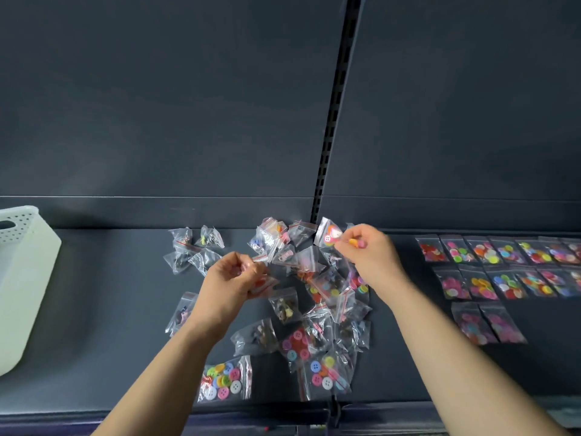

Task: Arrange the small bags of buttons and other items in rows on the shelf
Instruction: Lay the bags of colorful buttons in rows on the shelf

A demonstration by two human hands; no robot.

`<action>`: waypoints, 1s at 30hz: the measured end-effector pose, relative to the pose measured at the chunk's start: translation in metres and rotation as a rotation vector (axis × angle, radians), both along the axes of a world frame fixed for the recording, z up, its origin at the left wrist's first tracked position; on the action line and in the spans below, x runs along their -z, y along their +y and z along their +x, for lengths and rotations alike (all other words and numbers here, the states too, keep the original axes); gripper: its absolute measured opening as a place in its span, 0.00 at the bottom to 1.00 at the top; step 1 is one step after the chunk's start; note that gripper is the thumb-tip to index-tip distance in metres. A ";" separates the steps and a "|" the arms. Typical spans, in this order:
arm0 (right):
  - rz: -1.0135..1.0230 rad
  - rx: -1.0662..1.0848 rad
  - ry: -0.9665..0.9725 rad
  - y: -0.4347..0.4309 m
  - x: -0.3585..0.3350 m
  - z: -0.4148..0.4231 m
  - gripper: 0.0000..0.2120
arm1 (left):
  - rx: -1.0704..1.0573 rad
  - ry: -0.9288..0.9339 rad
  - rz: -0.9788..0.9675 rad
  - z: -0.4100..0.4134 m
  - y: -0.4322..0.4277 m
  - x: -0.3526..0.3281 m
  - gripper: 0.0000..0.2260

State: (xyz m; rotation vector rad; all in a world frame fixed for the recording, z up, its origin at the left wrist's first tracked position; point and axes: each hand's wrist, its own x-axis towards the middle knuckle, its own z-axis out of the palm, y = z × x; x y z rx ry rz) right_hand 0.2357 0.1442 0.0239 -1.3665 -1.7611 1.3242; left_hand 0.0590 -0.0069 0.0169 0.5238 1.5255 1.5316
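Hands: left hand (234, 273) was clenched on a small clear bag at the left edge of the loose pile (301, 297); right hand (371, 253) pinched a bag of coloured buttons (330, 236) at the pile's far right corner.
Landmark: loose pile, unsorted, at mid-shelf (110, 294).
Finished rows: rows of bags (503, 272) lay flat to the right of the pile, well apart from it; three rows, the nearest one only two bags long.
Long axis: rows ran left to right; each bag's long side pointed front to back.
Nearer hand: right hand stood between pile and rows, so it was judged better placed for the next placement.
Open slot: likely right of the short near row.
Basket: white basket (22, 278) stood far left of the pile.
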 end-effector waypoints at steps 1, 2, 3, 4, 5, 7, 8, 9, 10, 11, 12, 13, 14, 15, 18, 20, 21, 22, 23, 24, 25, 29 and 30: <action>-0.026 0.004 0.070 -0.006 -0.008 0.006 0.05 | 0.023 0.025 0.008 0.002 0.001 -0.002 0.04; -0.054 0.005 0.133 -0.012 -0.015 0.013 0.06 | 0.057 0.054 0.016 0.006 0.003 -0.005 0.04; -0.082 0.000 0.189 -0.019 -0.022 0.020 0.07 | 0.106 0.086 0.019 0.012 0.007 -0.010 0.07; -0.113 -0.011 0.234 -0.026 -0.026 0.026 0.11 | 0.160 0.114 0.022 0.021 0.010 -0.015 0.11; -0.145 -0.028 0.267 -0.032 -0.029 0.032 0.14 | 0.216 0.133 0.024 0.031 0.015 -0.020 0.13; -0.186 -0.067 0.285 -0.042 -0.032 0.046 0.19 | 0.306 0.132 0.033 0.052 0.022 -0.027 0.14; -0.192 -0.085 0.272 -0.045 -0.033 0.055 0.18 | 0.335 0.129 0.048 0.063 0.025 -0.030 0.11; -0.197 -0.105 0.253 -0.048 -0.034 0.064 0.18 | 0.354 0.140 0.065 0.071 0.027 -0.030 0.09; -0.201 -0.130 0.234 -0.048 -0.033 0.074 0.16 | 0.368 0.156 0.070 0.079 0.030 -0.031 0.08; -0.215 -0.153 0.224 -0.049 -0.034 0.084 0.15 | 0.384 0.168 0.064 0.086 0.032 -0.030 0.09; -0.231 -0.165 0.222 -0.048 -0.034 0.095 0.13 | 0.401 0.185 0.057 0.094 0.035 -0.030 0.08; -0.240 -0.165 0.228 -0.047 -0.035 0.107 0.12 | 0.419 0.205 0.054 0.102 0.038 -0.030 0.08; -0.243 -0.161 0.228 -0.044 -0.036 0.119 0.11 | 0.437 0.226 0.049 0.112 0.041 -0.030 0.07; -0.239 -0.151 0.213 -0.041 -0.038 0.130 0.10 | 0.451 0.243 0.045 0.123 0.045 -0.030 0.06; -0.206 -0.163 0.096 -0.030 -0.039 0.170 0.04 | 0.454 0.270 0.061 0.162 0.058 -0.030 0.05; -0.209 -0.205 0.051 -0.020 -0.040 0.197 0.04 | 0.434 0.278 0.061 0.190 0.068 -0.029 0.05; -0.221 -0.217 0.054 -0.015 -0.040 0.211 0.04 | 0.423 0.279 0.057 0.205 0.073 -0.027 0.05; -0.239 -0.226 0.074 -0.010 -0.042 0.226 0.04 | 0.414 0.275 0.053 0.220 0.078 -0.026 0.05; -0.257 -0.237 0.090 -0.005 -0.043 0.239 0.04 | 0.407 0.266 0.052 0.235 0.083 -0.025 0.05; -0.264 -0.250 0.090 -0.001 -0.045 0.252 0.04 | 0.401 0.256 0.049 0.249 0.087 -0.024 0.05; -0.252 -0.259 0.068 0.003 -0.045 0.264 0.03 | 0.393 0.249 0.042 0.262 0.091 -0.022 0.05; -0.158 -0.271 -0.131 0.026 -0.032 0.308 0.04 | 0.376 0.240 -0.013 0.309 0.104 -0.011 0.06; -0.131 -0.272 -0.206 0.030 -0.027 0.317 0.05 | 0.366 0.235 -0.026 0.319 0.106 -0.008 0.06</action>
